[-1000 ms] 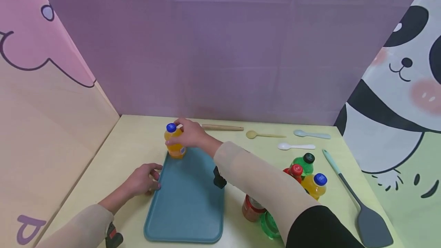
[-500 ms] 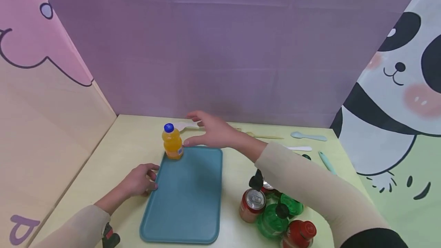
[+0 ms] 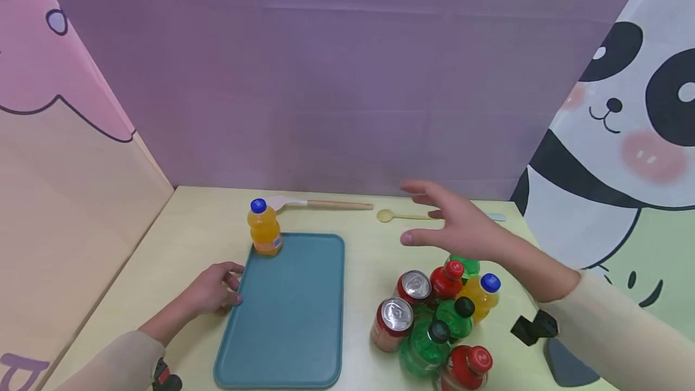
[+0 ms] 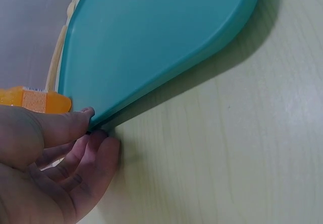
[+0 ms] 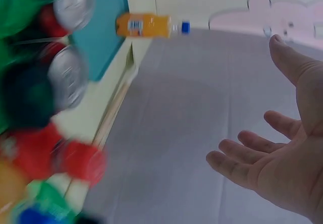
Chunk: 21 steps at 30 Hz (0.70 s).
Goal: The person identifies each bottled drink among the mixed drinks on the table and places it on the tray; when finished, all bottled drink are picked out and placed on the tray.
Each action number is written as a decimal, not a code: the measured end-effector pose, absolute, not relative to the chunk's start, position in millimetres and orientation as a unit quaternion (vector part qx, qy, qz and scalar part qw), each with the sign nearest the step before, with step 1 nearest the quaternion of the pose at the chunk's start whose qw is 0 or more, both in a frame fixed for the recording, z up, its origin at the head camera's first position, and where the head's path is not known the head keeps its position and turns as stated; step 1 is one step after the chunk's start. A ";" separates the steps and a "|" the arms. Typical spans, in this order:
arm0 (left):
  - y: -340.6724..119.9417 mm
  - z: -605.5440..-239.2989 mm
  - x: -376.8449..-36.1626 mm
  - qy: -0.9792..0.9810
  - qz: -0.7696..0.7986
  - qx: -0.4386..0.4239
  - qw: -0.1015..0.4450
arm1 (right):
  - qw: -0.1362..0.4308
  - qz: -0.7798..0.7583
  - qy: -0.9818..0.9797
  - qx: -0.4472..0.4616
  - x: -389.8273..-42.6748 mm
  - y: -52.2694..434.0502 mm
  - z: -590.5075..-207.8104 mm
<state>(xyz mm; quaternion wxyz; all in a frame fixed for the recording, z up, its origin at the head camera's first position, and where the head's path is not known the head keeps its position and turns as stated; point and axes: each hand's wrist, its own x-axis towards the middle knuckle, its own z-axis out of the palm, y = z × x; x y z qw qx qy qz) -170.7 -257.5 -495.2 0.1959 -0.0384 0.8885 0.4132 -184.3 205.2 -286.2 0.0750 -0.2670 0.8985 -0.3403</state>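
A blue-green tray [image 3: 282,318] lies on the table in front of me. My left hand [image 3: 213,288] pinches its left rim; in the left wrist view the thumb [image 4: 75,123] lies at the top of the rim and the fingers curl below it. An orange juice bottle [image 3: 265,231] with a blue cap stands upright at the tray's far left corner. Over the right half of the table, my right hand [image 3: 461,222] is in the air with spread fingers, holding nothing. Below it stands a group of drinks, with red cans [image 3: 395,321] and green bottles [image 3: 425,349].
Red-capped bottles [image 3: 461,370] and another orange bottle [image 3: 480,295] belong to the group right of the tray. Along the back lie a wooden-handled spatula [image 3: 336,204] and a yellow spoon [image 3: 402,216]. A grey turner [image 3: 567,364] is partly covered by my right sleeve.
My right hand has let go of the orange juice bottle at the tray's far left corner and moved right, over the drinks. The left hand keeps its place at the tray rim.
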 end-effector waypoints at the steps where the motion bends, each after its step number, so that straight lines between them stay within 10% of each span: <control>1: -258.1 -495.4 -170.2 0.889 0.412 -0.038 0.195 | 0.070 -0.344 0.900 -0.257 -181.6 216.0 -288.8; 21: -260.4 -497.0 -173.8 0.888 0.407 -0.043 0.208 | 0.069 -0.382 0.915 -0.110 -126.4 336.1 -382.2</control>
